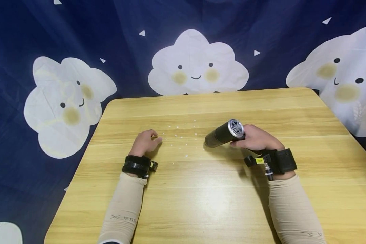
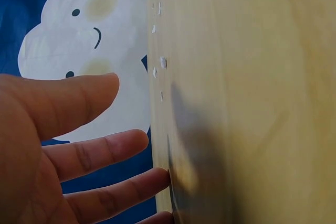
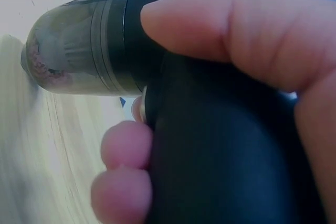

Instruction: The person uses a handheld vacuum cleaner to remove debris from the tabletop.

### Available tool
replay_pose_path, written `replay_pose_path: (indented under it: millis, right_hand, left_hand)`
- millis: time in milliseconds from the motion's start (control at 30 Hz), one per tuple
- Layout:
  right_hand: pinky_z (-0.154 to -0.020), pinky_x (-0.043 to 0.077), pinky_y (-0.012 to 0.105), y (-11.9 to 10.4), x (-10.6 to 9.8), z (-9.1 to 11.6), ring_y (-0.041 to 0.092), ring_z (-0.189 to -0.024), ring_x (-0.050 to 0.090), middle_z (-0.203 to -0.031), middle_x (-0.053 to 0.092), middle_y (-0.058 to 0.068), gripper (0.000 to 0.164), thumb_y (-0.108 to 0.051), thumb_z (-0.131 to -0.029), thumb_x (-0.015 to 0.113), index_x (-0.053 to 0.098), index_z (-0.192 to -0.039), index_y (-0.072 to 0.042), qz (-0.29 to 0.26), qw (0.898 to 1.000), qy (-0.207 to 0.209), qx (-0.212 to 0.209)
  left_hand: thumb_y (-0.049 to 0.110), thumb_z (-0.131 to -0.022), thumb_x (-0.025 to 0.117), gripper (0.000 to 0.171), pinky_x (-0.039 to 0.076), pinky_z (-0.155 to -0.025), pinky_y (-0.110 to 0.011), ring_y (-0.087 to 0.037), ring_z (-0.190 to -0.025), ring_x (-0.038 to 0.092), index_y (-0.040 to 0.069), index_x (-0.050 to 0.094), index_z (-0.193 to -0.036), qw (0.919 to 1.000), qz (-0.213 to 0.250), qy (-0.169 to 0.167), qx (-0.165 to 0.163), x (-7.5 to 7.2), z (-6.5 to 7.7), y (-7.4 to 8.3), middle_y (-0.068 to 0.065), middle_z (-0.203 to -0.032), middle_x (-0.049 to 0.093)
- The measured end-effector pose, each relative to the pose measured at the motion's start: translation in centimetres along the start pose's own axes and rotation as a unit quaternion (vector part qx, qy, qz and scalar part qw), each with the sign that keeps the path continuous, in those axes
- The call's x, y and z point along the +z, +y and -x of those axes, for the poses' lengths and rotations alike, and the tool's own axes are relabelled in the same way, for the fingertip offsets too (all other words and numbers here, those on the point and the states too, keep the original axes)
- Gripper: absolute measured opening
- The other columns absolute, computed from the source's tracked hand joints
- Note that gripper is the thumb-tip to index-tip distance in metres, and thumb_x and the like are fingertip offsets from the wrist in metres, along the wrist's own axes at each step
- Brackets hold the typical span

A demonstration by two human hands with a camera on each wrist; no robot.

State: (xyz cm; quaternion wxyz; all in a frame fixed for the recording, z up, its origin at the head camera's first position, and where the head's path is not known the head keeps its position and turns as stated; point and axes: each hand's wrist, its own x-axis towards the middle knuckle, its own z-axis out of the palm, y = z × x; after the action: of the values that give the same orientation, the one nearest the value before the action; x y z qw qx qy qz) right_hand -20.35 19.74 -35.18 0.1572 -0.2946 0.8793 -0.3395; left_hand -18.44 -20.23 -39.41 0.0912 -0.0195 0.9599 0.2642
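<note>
My right hand (image 1: 257, 137) grips the handle of a black handheld vacuum cleaner (image 1: 224, 134), tilted with its nozzle end low over the table and its silver vented end up. In the right wrist view the thumb and fingers wrap round the black handle, and a see-through dust cup (image 3: 79, 45) with some pinkish-brown debris inside points left. Small white paper scraps (image 1: 186, 145) lie scattered on the table between the nozzle and my left hand (image 1: 144, 142). That left hand holds nothing; its fingers are loosely bent at the left of the scraps, fingertips close to the tabletop in the left wrist view.
The wooden table (image 1: 183, 203) has rounded far corners. A dark blue cloth (image 1: 128, 71) printed with white smiling clouds hangs behind it and along the left side. Each wrist wears a black strap (image 1: 137, 166) with a small camera.
</note>
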Motion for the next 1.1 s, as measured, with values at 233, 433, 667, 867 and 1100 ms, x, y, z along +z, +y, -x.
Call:
replay_pose_path:
  millis: [233,433,667,867,1100]
  right_hand:
    - [-0.053,0.044,0.032,0.0,0.0,-0.1,0.014,-0.057,0.050,-0.069,0.056,0.002,0.023,-0.016,-0.081,0.073,0.066,-0.102,-0.010,-0.009,1.000,-0.003,0.004]
    - [-0.064,0.049,0.036,-0.1,0.0,-0.2,0.017,-0.068,0.057,-0.083,0.067,0.005,0.029,-0.015,-0.081,0.073,0.066,-0.108,-0.011,0.003,1.000,0.012,-0.016]
    - [-0.067,0.051,0.038,0.1,0.3,-0.6,0.018,-0.070,0.060,-0.088,0.070,0.007,0.033,-0.017,-0.080,0.075,0.066,-0.110,-0.010,0.011,0.999,0.039,-0.016]
    - [-0.062,0.049,0.037,0.2,0.8,-1.0,0.020,-0.066,0.058,-0.086,0.069,0.009,0.034,-0.018,-0.079,0.075,0.066,-0.111,-0.009,0.009,0.998,0.059,-0.010]
    - [-0.064,0.049,0.037,0.0,1.2,-1.2,0.020,-0.066,0.057,-0.089,0.070,0.011,0.034,-0.017,-0.078,0.076,0.065,-0.109,-0.007,0.022,0.996,0.082,-0.007]
  left_hand:
    - [0.034,-0.095,0.055,0.044,0.037,-0.103,-0.056,-0.042,-0.121,0.046,0.001,0.054,-0.125,1.0000,-0.003,0.000,-0.001,0.0,0.0,0.0,-0.024,-0.132,0.053]
    - [0.034,-0.095,0.056,0.045,0.038,-0.103,-0.056,-0.041,-0.120,0.046,0.001,0.054,-0.125,1.0000,-0.005,0.002,-0.002,0.0,0.1,-0.1,-0.023,-0.132,0.053]
    - [0.034,-0.095,0.056,0.045,0.039,-0.102,-0.055,-0.041,-0.120,0.047,0.001,0.054,-0.124,0.9999,-0.011,0.004,0.001,0.1,-0.1,-0.3,-0.024,-0.131,0.054]
    - [0.035,-0.095,0.056,0.044,0.040,-0.101,-0.053,-0.040,-0.118,0.049,0.001,0.056,-0.123,0.9999,-0.010,0.008,0.000,0.2,-0.2,-0.4,-0.022,-0.129,0.056]
    - [0.034,-0.095,0.057,0.044,0.040,-0.101,-0.053,-0.040,-0.118,0.049,0.001,0.056,-0.122,0.9999,-0.011,0.008,0.003,0.3,-0.3,-0.4,-0.023,-0.129,0.056]
